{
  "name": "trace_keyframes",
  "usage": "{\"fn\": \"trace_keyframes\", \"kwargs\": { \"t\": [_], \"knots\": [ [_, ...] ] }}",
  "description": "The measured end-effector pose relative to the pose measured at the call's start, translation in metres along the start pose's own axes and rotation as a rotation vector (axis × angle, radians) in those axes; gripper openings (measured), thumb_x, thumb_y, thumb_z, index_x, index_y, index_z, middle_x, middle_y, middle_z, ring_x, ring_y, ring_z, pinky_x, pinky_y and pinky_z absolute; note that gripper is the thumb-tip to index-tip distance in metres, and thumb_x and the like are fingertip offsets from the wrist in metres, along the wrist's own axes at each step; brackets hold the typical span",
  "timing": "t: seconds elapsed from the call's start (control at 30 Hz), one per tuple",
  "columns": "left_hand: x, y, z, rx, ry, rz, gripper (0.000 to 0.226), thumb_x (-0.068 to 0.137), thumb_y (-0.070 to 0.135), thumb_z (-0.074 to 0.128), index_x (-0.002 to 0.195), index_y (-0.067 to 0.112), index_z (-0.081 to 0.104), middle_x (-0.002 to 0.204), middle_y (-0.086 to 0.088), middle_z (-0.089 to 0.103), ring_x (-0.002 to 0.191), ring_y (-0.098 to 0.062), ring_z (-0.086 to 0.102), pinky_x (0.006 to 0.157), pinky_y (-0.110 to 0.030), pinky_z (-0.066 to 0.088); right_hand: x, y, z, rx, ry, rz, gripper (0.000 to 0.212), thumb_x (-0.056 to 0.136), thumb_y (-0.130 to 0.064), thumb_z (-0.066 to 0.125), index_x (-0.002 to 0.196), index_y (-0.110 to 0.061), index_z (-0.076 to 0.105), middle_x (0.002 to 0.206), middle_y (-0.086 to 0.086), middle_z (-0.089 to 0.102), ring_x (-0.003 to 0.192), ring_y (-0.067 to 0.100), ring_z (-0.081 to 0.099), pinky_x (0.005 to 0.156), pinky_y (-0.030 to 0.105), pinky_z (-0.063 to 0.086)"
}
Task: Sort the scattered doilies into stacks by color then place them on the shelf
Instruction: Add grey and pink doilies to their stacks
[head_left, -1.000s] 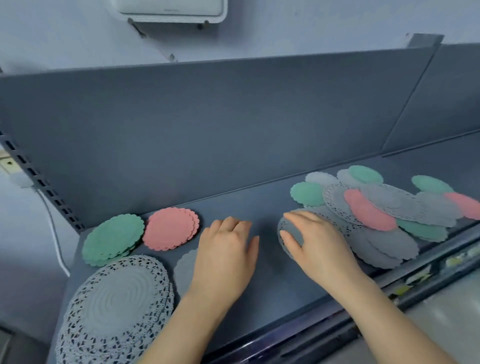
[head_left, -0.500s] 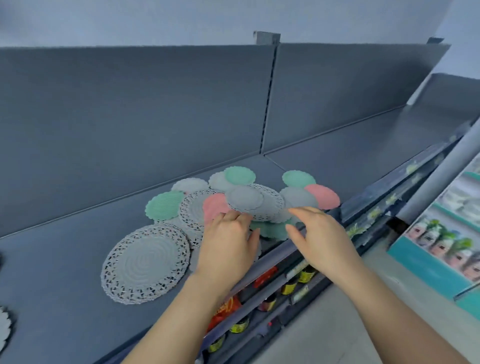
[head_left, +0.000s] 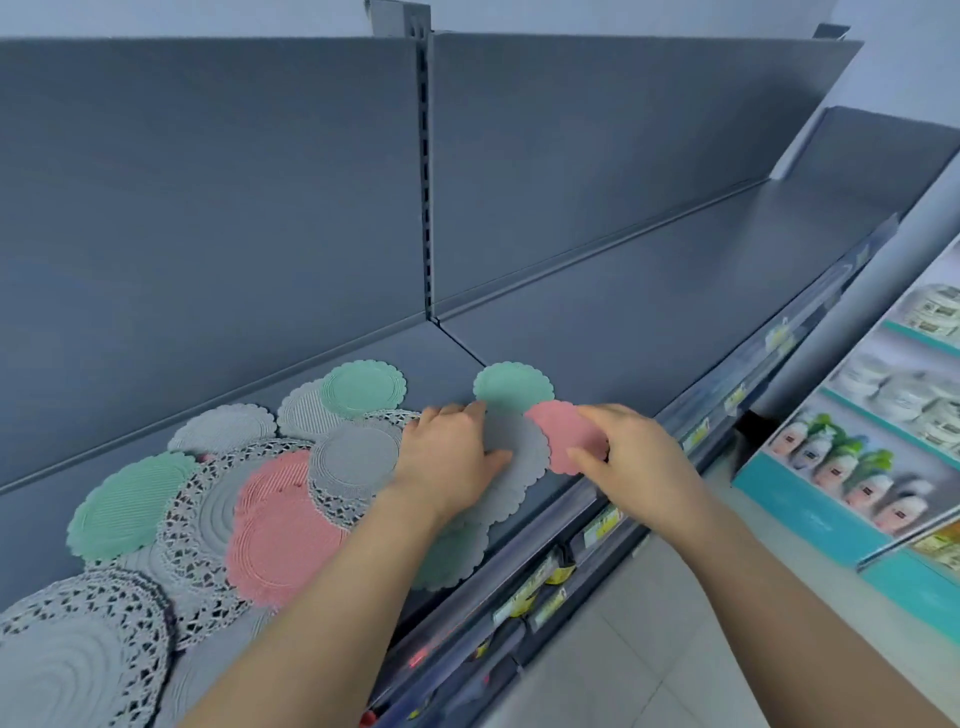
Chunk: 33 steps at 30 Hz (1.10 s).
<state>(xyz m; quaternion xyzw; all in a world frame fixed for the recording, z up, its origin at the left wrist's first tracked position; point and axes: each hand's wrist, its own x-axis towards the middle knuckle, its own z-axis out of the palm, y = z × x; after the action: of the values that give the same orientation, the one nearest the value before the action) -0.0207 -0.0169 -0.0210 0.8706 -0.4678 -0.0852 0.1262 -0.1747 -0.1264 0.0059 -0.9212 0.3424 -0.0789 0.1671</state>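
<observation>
Head view: right hand (head_left: 631, 457) pinches the pink doily (head_left: 556, 436) by its rim near the front edge of the shelf (head_left: 597, 332), left hand (head_left: 449, 462) lies on the grey doily (head_left: 524, 478) beside it (gripping or not, can't tell), and they look thin, light and floppy, so rim-grabs seem best.

Slate-grey shelf (head_left: 597, 322) — on it a mint-green doily (head_left: 511, 387), a pink doily (head_left: 561, 436), a plain grey doily (head_left: 519, 462), and a lace-patterned grey doily (head_left: 208, 519).
</observation>
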Motion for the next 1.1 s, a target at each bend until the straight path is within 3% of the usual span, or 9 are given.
{"fn": "trace_keyframes", "kwargs": {
  "t": [0.27,0.37,0.43,0.53,0.63,0.73,0.87,1.1],
  "knots": [
    [0.032,0.0,0.0,-0.224,-0.057,-0.078,0.065,0.066,0.041,0.078,0.121,0.02,0.051,0.115,-0.003,0.047,0.107,-0.024,0.049,0.093,-0.033,0.042,0.045,0.022,0.007,0.024,-0.16,0.037,0.057,0.081,-0.026,0.063,0.133,-0.009,0.046,0.133,0.005,0.053,0.121,0.023,0.048,0.099,0.032,0.04],
    [0.036,-0.003,0.002,-0.321,-0.03,-0.087,0.049,0.064,0.037,0.08,0.101,0.023,0.052,0.103,0.001,0.046,0.096,-0.023,0.052,0.087,-0.036,0.045,0.053,0.024,0.009,0.076,-0.213,0.013,0.068,0.081,-0.026,0.065,0.142,-0.014,0.037,0.142,0.002,0.045,0.128,0.018,0.042,0.102,0.024,0.032],
    [0.036,-0.003,0.003,-0.386,0.036,-0.101,0.039,0.064,0.033,0.079,0.089,0.025,0.05,0.095,0.004,0.047,0.087,-0.019,0.053,0.078,-0.032,0.044,0.06,0.028,0.01,0.1,-0.219,0.007,0.071,0.077,-0.027,0.069,0.14,-0.016,0.04,0.135,0.001,0.044,0.122,0.018,0.045,0.099,0.025,0.035],
    [0.036,-0.001,0.001,-0.454,0.164,-0.182,0.031,0.067,0.033,0.078,0.078,0.023,0.05,0.074,0.01,0.054,0.068,-0.013,0.051,0.057,-0.025,0.036,0.068,0.032,0.008,0.135,-0.181,0.019,0.048,0.071,-0.021,0.07,0.117,-0.019,0.056,0.113,0.0,0.044,0.097,0.019,0.054,0.082,0.026,0.044],
    [0.036,0.003,-0.004,-0.576,0.25,-0.248,0.037,0.068,0.033,0.081,0.07,0.018,0.047,0.057,0.008,0.048,0.053,-0.01,0.042,0.047,-0.019,0.031,0.075,0.033,-0.001,0.146,-0.098,-0.051,0.019,0.076,-0.01,0.062,0.092,-0.019,0.06,0.093,-0.002,0.05,0.081,0.018,0.054,0.062,0.018,0.037],
    [0.033,0.008,-0.016,-0.653,0.358,-0.317,0.035,0.071,0.033,0.08,0.072,0.014,0.051,0.058,0.004,0.053,0.055,-0.017,0.046,0.048,-0.019,0.035,0.082,0.031,-0.016,0.205,-0.028,-0.141,0.016,0.08,-0.007,0.059,0.091,-0.018,0.062,0.088,-0.004,0.057,0.077,0.015,0.052,0.059,0.01,0.034],
    [0.012,0.013,-0.036,-0.664,0.521,-0.424,0.034,0.07,0.036,0.081,0.085,0.016,0.058,0.075,0.001,0.067,0.072,-0.02,0.063,0.064,-0.037,0.051,0.084,0.015,-0.036,0.294,0.024,-0.245,0.012,0.083,-0.009,0.058,0.085,-0.021,0.057,0.077,-0.009,0.06,0.071,0.011,0.052,0.057,0.02,0.039],
    [-0.079,0.0,-0.047,-0.556,0.748,-0.694,0.024,0.079,0.034,0.073,0.089,0.022,0.054,0.077,0.008,0.063,0.065,-0.008,0.059,0.05,-0.026,0.043,0.067,-0.048,-0.026,0.421,-0.088,-0.486,0.011,0.088,-0.021,0.06,0.095,-0.02,0.052,0.083,-0.01,0.057,0.075,0.015,0.051,0.058,0.023,0.038]
  ]
}}
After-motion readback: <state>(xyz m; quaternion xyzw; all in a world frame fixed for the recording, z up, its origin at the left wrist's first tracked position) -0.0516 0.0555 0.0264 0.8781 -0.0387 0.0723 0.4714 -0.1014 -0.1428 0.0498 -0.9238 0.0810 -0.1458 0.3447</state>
